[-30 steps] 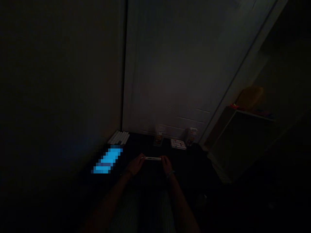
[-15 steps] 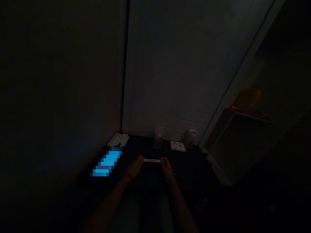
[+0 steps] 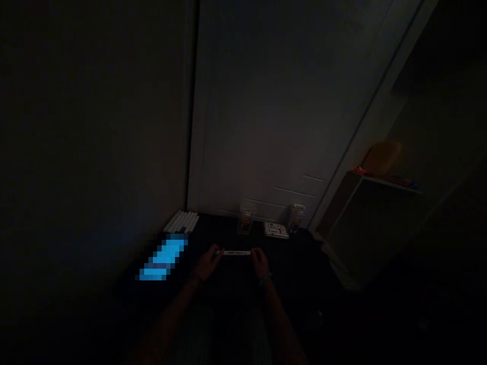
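Observation:
The room is very dark. A thin white marker [image 3: 236, 252] is held level between my two hands over a black surface [image 3: 304, 263]. My left hand [image 3: 207, 263] pinches its left end, fingers closed on it. My right hand [image 3: 259, 262], with a band at the wrist, grips the right end. Both forearms reach in from the bottom of the view.
A row of white markers [image 3: 181, 221] lies at the back left near the wall. A glowing blue screen [image 3: 163, 256] sits left of my hands. Small boxes [image 3: 276, 229] stand by the white door [image 3: 281, 111]. A low shelf unit [image 3: 373, 218] is at right.
The view has drifted slightly, so everything sits a little lower and to the left. My hands keep their hold on the marker in about the same pose.

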A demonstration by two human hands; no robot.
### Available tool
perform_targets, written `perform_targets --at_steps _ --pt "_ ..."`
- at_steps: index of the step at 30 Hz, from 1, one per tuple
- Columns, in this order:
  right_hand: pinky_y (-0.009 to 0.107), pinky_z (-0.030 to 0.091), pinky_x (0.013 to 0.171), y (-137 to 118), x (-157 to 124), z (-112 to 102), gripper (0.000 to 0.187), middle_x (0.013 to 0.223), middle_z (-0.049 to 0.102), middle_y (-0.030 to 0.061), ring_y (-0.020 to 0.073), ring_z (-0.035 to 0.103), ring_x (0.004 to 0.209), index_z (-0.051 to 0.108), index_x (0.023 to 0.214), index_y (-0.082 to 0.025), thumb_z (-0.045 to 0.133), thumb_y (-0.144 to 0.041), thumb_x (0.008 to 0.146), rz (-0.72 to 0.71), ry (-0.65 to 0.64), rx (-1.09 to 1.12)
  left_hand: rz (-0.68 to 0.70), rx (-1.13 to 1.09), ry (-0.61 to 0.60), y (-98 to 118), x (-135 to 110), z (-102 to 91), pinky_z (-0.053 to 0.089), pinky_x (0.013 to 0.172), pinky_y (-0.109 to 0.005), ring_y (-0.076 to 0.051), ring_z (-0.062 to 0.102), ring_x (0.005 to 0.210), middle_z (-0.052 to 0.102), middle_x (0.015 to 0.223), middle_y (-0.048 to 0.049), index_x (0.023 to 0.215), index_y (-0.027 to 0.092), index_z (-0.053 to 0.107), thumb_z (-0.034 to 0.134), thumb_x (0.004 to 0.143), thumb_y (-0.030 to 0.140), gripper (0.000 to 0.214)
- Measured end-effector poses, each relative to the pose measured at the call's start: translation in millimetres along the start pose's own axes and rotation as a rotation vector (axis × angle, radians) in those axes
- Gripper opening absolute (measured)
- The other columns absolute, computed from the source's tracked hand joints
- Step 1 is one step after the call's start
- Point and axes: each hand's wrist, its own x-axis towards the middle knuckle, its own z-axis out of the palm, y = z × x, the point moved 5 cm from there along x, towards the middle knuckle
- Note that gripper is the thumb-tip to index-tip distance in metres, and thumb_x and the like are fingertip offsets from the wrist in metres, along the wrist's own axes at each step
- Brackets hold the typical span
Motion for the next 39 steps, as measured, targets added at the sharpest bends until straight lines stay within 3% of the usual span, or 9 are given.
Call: perform_targets --at_steps 10,16,23,30,39 --pt "0.023 0.039 0.07 -2.5 -1.4 -0.6 0.03 0.082 0.059 0.0003 0.0145 0.052 0.078 0.057 0.087 -0.021 0.041 -0.044 0.078 -0.027 -0.035 0.0 0.068 -0.126 0.0 1.7 1.9 -5.0 0.041 0.069 -0.024 -0.013 0.055 0.071 0.058 0.074 0.0023 0.091 0.022 0.049 0.034 0.078 0.048 0.033" --pt "0.022 0.039 0.066 -2.4 -2.4 1.0 0.03 0.079 0.058 -0.0004 0.0136 0.051 0.073 0.056 0.088 -0.021 0.038 -0.043 0.08 -0.006 -0.047 -0.008 0.024 -0.122 -0.003 0.6 3.0 -5.0 0.041 0.075 -0.025 -0.014 0.057 0.077 0.061 0.076 0.0019 0.092 0.022 0.05 0.035 0.078 0.045 0.031" --pt "0.022 0.038 0.065 -0.5 -1.4 1.4 0.03 0.077 0.057 -0.0004 0.0135 0.05 0.071 0.056 0.087 -0.021 0.036 -0.042 0.081 -0.031 -0.034 -0.019 0.002 -0.101 -0.003 0.5 3.4 -4.8 0.041 0.074 -0.026 -0.015 0.057 0.077 0.062 0.077 0.0015 0.089 0.023 0.052 0.031 0.08 0.043 0.03" --pt "0.022 0.038 0.066 -0.8 -0.8 1.0 0.031 0.075 0.057 -0.0006 0.0132 0.051 0.071 0.057 0.085 -0.021 0.036 -0.043 0.08 -0.03 -0.03 -0.036 -0.009 -0.1 -0.023 0.2 1.6 -6.9 0.04 0.064 -0.025 -0.014 0.055 0.064 0.06 0.065 0.0021 0.086 0.022 0.054 0.027 0.081 0.044 0.035" --pt "0.023 0.039 0.069 1.8 -1.0 0.4 0.033 0.08 0.059 0.0009 0.0146 0.053 0.075 0.057 0.085 -0.02 0.036 -0.045 0.081 -0.044 -0.005 -0.014 0.028 -0.119 -0.008 -1.3 3.6 -5.9 0.041 0.068 -0.024 -0.014 0.056 0.069 0.061 0.072 0.0021 0.084 0.022 0.053 0.026 0.082 0.044 0.035"
